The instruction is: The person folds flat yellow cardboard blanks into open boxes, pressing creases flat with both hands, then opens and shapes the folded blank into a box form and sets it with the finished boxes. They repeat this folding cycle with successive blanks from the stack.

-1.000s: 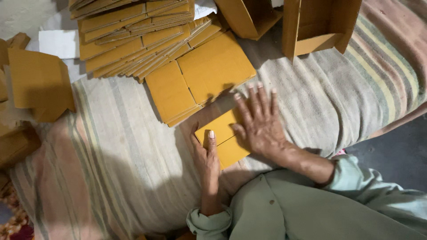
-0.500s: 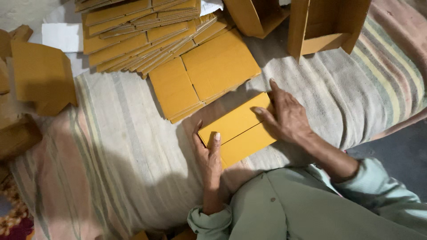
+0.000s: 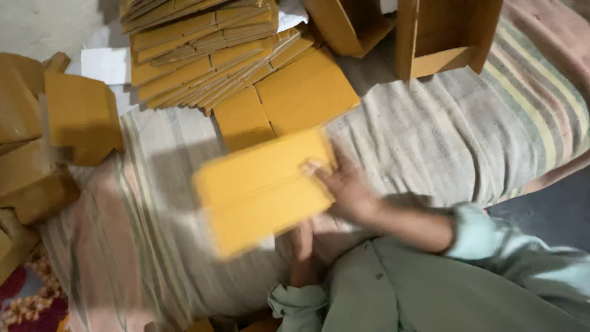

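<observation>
A flat folded yellow cardboard piece (image 3: pixel 261 187), blurred by motion, is lifted over the striped cloth (image 3: pixel 430 141). My right hand (image 3: pixel 344 187) grips its right edge. My left hand (image 3: pixel 302 237) is under its lower edge, mostly hidden by the card; only the wrist and part of the palm show. Just beyond lies a stack of flat yellow cardboard blanks (image 3: pixel 276 101), with a larger fanned pile (image 3: pixel 196 55) behind it.
Assembled yellow boxes (image 3: pixel 80 117) are heaped at the left edge. Two open upright boxes (image 3: pixel 445 34) stand at the top right. A white sheet (image 3: pixel 107 64) lies by the fanned pile. Dark floor (image 3: pixel 553 203) shows at the right of the cloth.
The cardboard piece has left the cloth and swung leftward, now raised and blurred. My right hand went from pressing flat on it to gripping its right edge.
</observation>
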Demonstrator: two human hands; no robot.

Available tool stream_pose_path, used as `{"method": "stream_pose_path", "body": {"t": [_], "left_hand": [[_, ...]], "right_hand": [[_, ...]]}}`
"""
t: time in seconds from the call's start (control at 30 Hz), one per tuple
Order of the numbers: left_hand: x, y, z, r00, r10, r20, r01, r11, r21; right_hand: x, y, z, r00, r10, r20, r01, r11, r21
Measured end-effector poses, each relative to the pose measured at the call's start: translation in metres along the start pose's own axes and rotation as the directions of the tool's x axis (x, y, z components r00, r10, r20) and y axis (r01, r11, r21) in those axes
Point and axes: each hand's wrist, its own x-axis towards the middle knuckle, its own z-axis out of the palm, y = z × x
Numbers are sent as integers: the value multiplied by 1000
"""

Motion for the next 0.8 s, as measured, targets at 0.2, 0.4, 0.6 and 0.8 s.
{"method": "stream_pose_path", "body": {"t": [0.2, 0.4, 0.6, 0.8], "left_hand": [[14, 25, 17, 921, 385, 51, -372, 836, 403], [27, 25, 15, 964, 257, -61, -251, 963, 93], [65, 56, 1, 663, 693, -282, -527, 700, 481], [123, 112, 4, 750, 565, -345, -83, 597, 798]], "right_hand": [[-90, 25, 108, 598, 199, 776, 212, 895, -392], [-56, -8, 81, 349, 259, 901, 718, 543, -435], [52, -47, -16, 803, -520, 291, 448, 206, -870], [112, -58, -59, 837, -541, 76, 106, 26, -994]]}}
